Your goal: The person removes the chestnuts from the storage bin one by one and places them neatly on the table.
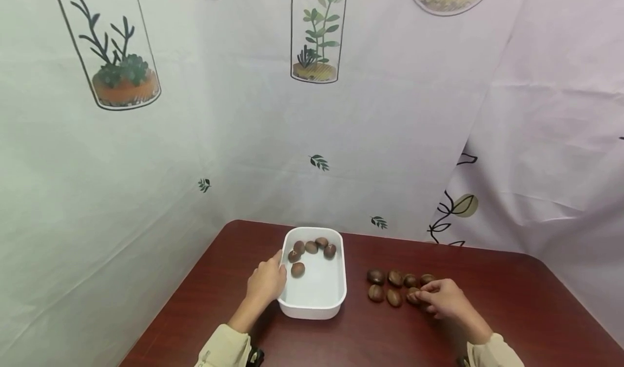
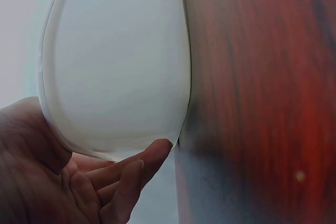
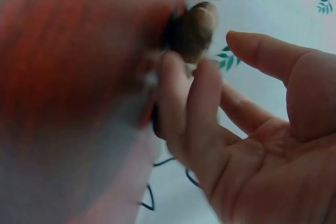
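On the left, my left hand (image 1: 266,279) grips the side of a white rectangular tub (image 1: 312,313). Its fingers (image 2: 155,153) bend around the tub's outer wall, and the thumb is by the rim. Several brown chestnuts (image 1: 298,270) lie inside, mostly toward the far end. To the right, my right hand (image 1: 446,298) reaches over the near row of loose chestnuts, fingertips at its rightmost chestnut (image 1: 413,295). In the right wrist view the thumb stands apart from the fingers (image 3: 202,103), which are blurred beside a chestnut (image 3: 194,32).
Two short rows of chestnuts, one behind the other, lie on the dark red table (image 1: 361,340) right of the tub; a chestnut (image 1: 376,276) ends the far row on the left. White patterned cloth (image 1: 341,128) hangs behind the table and along both sides.
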A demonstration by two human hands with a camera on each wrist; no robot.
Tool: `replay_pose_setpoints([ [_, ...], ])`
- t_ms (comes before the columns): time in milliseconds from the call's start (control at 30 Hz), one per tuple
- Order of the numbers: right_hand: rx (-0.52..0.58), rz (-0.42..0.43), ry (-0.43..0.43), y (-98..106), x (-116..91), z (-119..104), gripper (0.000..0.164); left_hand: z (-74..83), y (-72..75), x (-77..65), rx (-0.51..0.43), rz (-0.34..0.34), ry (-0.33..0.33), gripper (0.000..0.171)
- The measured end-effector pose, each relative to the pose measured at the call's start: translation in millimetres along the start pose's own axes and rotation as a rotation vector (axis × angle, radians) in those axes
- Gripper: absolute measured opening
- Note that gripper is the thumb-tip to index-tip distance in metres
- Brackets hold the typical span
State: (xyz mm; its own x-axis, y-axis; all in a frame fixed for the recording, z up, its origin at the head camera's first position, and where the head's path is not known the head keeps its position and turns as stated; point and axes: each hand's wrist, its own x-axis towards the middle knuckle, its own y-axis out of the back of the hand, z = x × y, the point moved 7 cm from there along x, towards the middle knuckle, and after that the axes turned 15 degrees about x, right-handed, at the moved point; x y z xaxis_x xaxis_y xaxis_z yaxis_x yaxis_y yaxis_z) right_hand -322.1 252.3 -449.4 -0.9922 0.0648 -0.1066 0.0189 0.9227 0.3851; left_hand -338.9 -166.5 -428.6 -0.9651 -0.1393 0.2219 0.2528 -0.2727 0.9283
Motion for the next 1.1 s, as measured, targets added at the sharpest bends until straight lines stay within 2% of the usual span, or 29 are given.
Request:
replay_pose_setpoints([
  [167, -0.180, 0.022, 0.050, 2, -6, -17, 0.019, 1.2, 1.0, 2.3, 0.003, 0.000, -0.007, 0.048],
  [300, -0.299, 0.017, 0.086, -11, -10, -41, 0.021, 0.9, 0.8, 2.9, 0.006, 0.000, -0.010, 0.048],
  [467, -0.329, 0.006, 0.112, -36, -14, -68, 0.021, -0.1, -1.6, 1.5, 0.005, 0.000, -0.011, 0.048],
  [633, -0.262, -0.017, 0.224, -70, -16, -100, 0.020, 0.0, -0.8, 0.1, 0.001, 0.010, -0.017, 0.048],
  [767, -0.139, -0.060, 0.328, -105, -14, -123, 0.014, 0.0, 0.3, 0.9, 0.001, 0.013, -0.017, 0.048],
  [867, -0.040, -0.120, 0.368, -135, -11, -136, 0.013, -0.4, 0.5, 1.2, 0.001, 0.012, -0.012, 0.048],
  [967, 0.020, -0.175, 0.359, -163, -5, -140, 0.018, -0.6, 0.4, 0.7, 0.001, 0.012, -0.010, 0.047],
  [1100, 0.070, -0.244, 0.302, -194, 2, -135, 0.028, 0.0, -0.4, -0.8, 0.001, 0.012, -0.011, 0.047],
])
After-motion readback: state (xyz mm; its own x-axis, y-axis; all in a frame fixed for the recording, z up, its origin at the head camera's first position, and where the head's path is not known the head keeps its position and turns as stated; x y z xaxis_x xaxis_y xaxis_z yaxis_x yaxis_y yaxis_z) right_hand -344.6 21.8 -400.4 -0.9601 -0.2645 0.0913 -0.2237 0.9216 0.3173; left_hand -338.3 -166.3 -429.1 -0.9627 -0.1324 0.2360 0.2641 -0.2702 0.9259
